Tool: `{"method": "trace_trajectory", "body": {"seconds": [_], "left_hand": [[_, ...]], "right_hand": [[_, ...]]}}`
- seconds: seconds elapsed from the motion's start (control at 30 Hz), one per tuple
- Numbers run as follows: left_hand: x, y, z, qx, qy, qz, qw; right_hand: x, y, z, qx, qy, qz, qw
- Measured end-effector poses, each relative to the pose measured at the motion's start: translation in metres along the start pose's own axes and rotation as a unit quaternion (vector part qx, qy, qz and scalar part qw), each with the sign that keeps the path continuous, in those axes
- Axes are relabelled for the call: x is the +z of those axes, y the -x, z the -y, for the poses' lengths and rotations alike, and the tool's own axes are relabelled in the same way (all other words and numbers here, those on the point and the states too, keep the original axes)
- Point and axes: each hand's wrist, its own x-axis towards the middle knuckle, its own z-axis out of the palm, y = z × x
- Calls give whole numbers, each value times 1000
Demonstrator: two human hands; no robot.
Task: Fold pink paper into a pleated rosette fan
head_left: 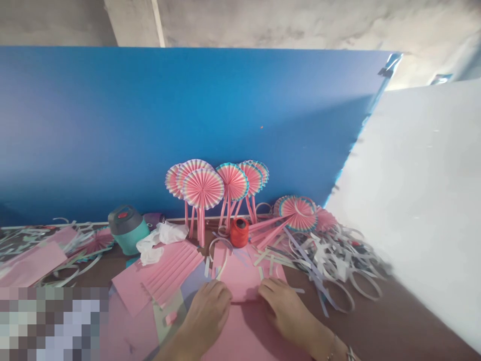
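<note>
Two bare hands work at the centre of the clock, your left hand (pixel 212 303) and right hand (pixel 283 306) on opposite sides of a flat pink paper sheet (pixel 244 281). Your fingers bend down onto it, held close together on the left and a little looser on the right; whether the thumbs pinch it from beneath, you cannot tell. A dark line crosses between your hands, either a crease or an edge. Beyond, between eleven and twelve o'clock, round pleated pink paper fans with coloured rims (pixel 203 188) stand on folded pink stems, apparently complete, while another pink fan with a blue-edged rim (pixel 298 213) lies at one. Near ten, a pink sheet with long parallel pleats (pixel 173 271) looks part-made; yours shows no such pleats, so its shaping appears barely begun. The red thread spool (pixel 239 233) sits at twelve, just beyond the paper, and the teal jar with a dark grey lid (pixel 131 235) stands at ten. A tall blue panel (pixel 188 125) limits your forward reach, and a white panel (pixel 424 200) bounds two o'clock. Curled white and grey paper strips (pixel 338 255) could snag your right sleeve or wrist at two; brown tabletop (pixel 376 321) at three offers the easier sideways path.
</note>
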Motion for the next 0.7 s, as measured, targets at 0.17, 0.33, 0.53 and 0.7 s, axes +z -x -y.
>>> {"method": "trace_trajectory", "body": {"seconds": [0.17,0.33,0.53,0.7], "left_hand": [[11,0,18,-67,-9,-71,995],[14,2,43,-171,-93,-128,973],[-9,-2,23,-12,21,-125,992],[-14,-3,4,37,43,-42,998]], "right_hand": [[-2,-1,2,1,-22,-9,1000],[-2,-2,1,-5,-20,-14,1000],[-1,-2,-1,-4,-27,-2,1000],[-1,-2,-3,-9,-27,-15,999]]}}
